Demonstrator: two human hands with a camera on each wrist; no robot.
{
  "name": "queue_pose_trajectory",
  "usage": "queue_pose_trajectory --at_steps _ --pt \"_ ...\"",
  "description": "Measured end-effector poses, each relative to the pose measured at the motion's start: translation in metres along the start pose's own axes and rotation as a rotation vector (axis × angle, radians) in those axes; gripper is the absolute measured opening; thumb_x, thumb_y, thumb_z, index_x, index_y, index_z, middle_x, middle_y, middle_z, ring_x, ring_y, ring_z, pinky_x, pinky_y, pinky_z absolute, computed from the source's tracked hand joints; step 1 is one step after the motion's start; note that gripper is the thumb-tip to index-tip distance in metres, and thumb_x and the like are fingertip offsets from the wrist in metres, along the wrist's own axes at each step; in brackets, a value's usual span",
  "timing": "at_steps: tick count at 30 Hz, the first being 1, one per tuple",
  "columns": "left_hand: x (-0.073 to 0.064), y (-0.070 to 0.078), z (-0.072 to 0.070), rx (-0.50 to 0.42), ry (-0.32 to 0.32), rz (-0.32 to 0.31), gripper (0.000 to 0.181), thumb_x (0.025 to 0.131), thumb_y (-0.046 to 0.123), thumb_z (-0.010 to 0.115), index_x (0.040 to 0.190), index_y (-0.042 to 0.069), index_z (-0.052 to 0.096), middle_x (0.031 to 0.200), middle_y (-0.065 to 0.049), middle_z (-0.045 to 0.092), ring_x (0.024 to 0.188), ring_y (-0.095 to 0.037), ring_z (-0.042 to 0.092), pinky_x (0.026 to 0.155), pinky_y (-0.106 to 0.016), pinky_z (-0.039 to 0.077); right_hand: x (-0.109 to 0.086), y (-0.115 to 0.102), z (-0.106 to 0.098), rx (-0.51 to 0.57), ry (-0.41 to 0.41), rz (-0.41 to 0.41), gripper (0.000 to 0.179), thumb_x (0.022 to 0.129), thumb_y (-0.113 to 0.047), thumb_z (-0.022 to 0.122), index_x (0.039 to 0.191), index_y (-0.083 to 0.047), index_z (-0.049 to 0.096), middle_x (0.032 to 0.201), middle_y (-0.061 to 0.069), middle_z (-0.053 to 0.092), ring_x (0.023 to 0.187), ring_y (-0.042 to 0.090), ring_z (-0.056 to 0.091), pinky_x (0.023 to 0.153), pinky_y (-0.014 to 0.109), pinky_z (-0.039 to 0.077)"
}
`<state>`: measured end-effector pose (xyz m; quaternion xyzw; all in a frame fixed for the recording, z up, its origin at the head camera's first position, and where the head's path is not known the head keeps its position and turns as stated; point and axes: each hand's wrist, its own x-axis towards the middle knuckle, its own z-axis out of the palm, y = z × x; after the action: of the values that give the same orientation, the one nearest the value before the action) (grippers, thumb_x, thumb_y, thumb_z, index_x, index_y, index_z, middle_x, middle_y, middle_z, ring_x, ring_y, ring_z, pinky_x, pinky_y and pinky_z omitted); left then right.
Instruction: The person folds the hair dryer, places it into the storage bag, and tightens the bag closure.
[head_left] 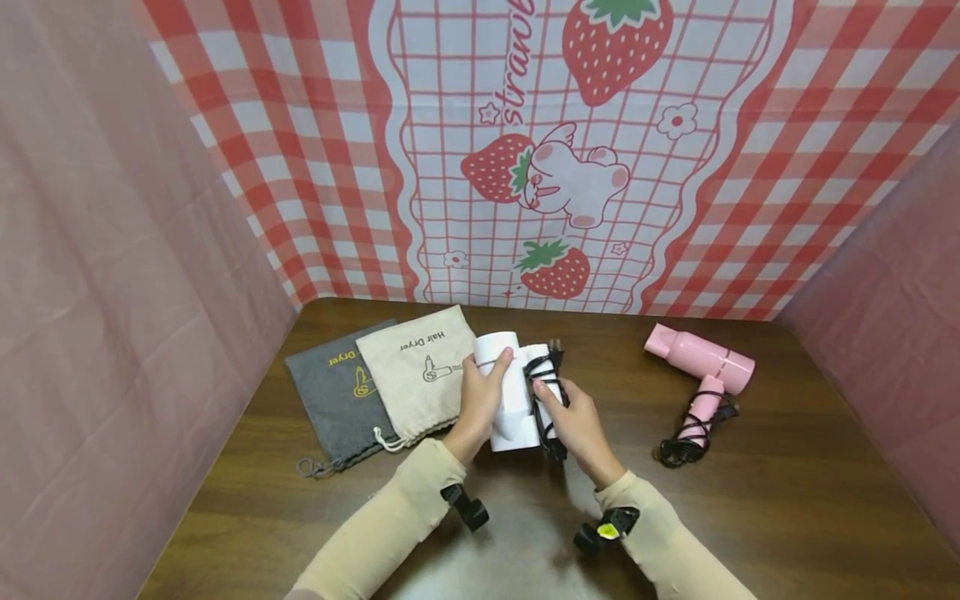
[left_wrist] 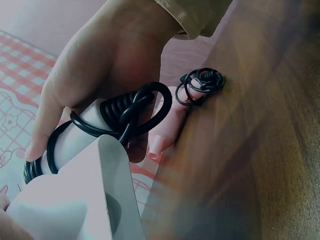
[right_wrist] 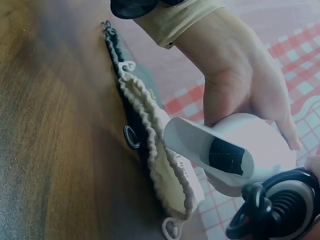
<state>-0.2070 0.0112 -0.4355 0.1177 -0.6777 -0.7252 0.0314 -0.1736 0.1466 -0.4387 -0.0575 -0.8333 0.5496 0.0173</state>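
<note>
A white hair dryer (head_left: 517, 408) is held up over the table, its folded handle lying alongside the body. Black cord (head_left: 552, 446) winds around that handle, with the plug at its far end. My left hand (head_left: 480, 400) grips the dryer's body, thumb on top. The handle and its cord are gripped by my right hand (head_left: 579, 423). In the left wrist view the right hand (left_wrist: 112, 60) curls over the wrapped handle. The right wrist view shows the left hand (right_wrist: 240, 75) round the body near the white nozzle (right_wrist: 192, 142). Both hands' undersides are partly hidden.
A cream drawstring bag (head_left: 408, 400) printed "Hair Dryer" overlaps a dark grey drawstring bag (head_left: 322, 408) on the left. On the right lies a pink hair dryer (head_left: 697, 357) with black cord round its handle. Fabric walls enclose the wooden table (head_left: 810, 500).
</note>
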Motion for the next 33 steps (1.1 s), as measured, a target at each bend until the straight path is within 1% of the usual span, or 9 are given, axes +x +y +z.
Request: queue_pose_trajectory --at_steps 3,10,14,16,20,25,28,31,33 --pt "0.0 0.0 0.001 -0.016 0.004 -0.007 0.067 0.096 0.039 0.059 0.14 -0.005 0.033 0.121 -0.023 0.054 0.104 -0.028 0.056 0.092 -0.039 0.047 0.0 0.0 0.0 -0.033 0.021 -0.016 0.048 0.095 -0.036 0.061 0.124 0.002 0.059 0.108 0.019 0.067 0.09 0.02 0.059 0.077 0.027 0.047" --pt "-0.001 -0.001 0.001 -0.028 0.02 -0.012 0.064 0.099 0.037 0.053 0.141 -0.006 0.031 0.125 -0.024 0.052 0.108 -0.03 0.055 0.096 -0.041 0.045 0.0 -0.002 0.006 -0.103 0.102 -0.083 0.048 0.092 -0.033 0.065 0.121 0.005 0.059 0.101 0.024 0.068 0.083 0.027 0.064 0.067 0.03 0.05" --pt "-0.001 0.0 0.001 -0.03 0.007 -0.015 0.063 0.099 0.037 0.052 0.141 -0.005 0.031 0.125 -0.024 0.052 0.109 -0.03 0.055 0.097 -0.042 0.045 0.001 -0.001 0.008 -0.114 0.135 -0.113 0.047 0.091 -0.032 0.067 0.117 0.006 0.06 0.096 0.024 0.068 0.078 0.027 0.063 0.063 0.03 0.049" --pt "-0.002 0.0 0.002 -0.027 -0.007 -0.018 0.063 0.1 0.037 0.051 0.141 -0.006 0.03 0.126 -0.025 0.051 0.111 -0.032 0.054 0.099 -0.044 0.044 0.003 0.001 0.006 -0.112 0.145 -0.123 0.046 0.091 -0.032 0.067 0.115 0.006 0.06 0.094 0.024 0.068 0.076 0.027 0.062 0.062 0.029 0.049" --pt "-0.004 0.0 0.002 -0.002 -0.034 -0.034 0.065 0.101 0.037 0.047 0.143 -0.008 0.027 0.128 -0.027 0.05 0.116 -0.034 0.052 0.104 -0.046 0.041 0.004 0.006 0.004 -0.107 0.155 -0.115 0.042 0.091 -0.03 0.066 0.112 0.006 0.062 0.091 0.023 0.067 0.074 0.024 0.061 0.061 0.028 0.048" --pt "-0.004 -0.001 -0.001 0.011 -0.069 -0.043 0.062 0.101 0.034 0.049 0.142 -0.007 0.029 0.129 -0.026 0.05 0.117 -0.034 0.052 0.103 -0.046 0.043 0.005 0.008 0.002 -0.076 0.148 -0.078 0.04 0.092 -0.029 0.066 0.111 0.006 0.062 0.088 0.021 0.066 0.069 0.019 0.058 0.059 0.026 0.047" --pt "-0.001 0.001 -0.005 0.057 -0.105 -0.036 0.06 0.1 0.033 0.049 0.141 -0.007 0.03 0.13 -0.027 0.05 0.118 -0.035 0.052 0.104 -0.047 0.043 0.008 0.007 0.0 -0.056 0.145 -0.07 0.04 0.092 -0.029 0.066 0.111 0.007 0.062 0.087 0.02 0.065 0.068 0.017 0.056 0.059 0.025 0.046" --pt "0.003 0.004 -0.01 0.099 -0.159 -0.053 0.062 0.101 0.035 0.048 0.143 -0.007 0.03 0.134 -0.027 0.049 0.12 -0.036 0.054 0.1 -0.047 0.047 0.011 0.006 -0.002 -0.045 0.142 -0.059 0.04 0.092 -0.028 0.065 0.111 0.007 0.062 0.087 0.02 0.065 0.067 0.014 0.054 0.059 0.025 0.046" --pt "0.005 0.007 -0.013 0.114 -0.195 -0.074 0.064 0.1 0.037 0.048 0.144 -0.006 0.029 0.136 -0.027 0.049 0.119 -0.036 0.056 0.095 -0.046 0.051 0.013 0.005 -0.004 -0.041 0.138 -0.048 0.04 0.093 -0.028 0.065 0.111 0.007 0.062 0.087 0.019 0.064 0.068 0.014 0.054 0.059 0.025 0.046"
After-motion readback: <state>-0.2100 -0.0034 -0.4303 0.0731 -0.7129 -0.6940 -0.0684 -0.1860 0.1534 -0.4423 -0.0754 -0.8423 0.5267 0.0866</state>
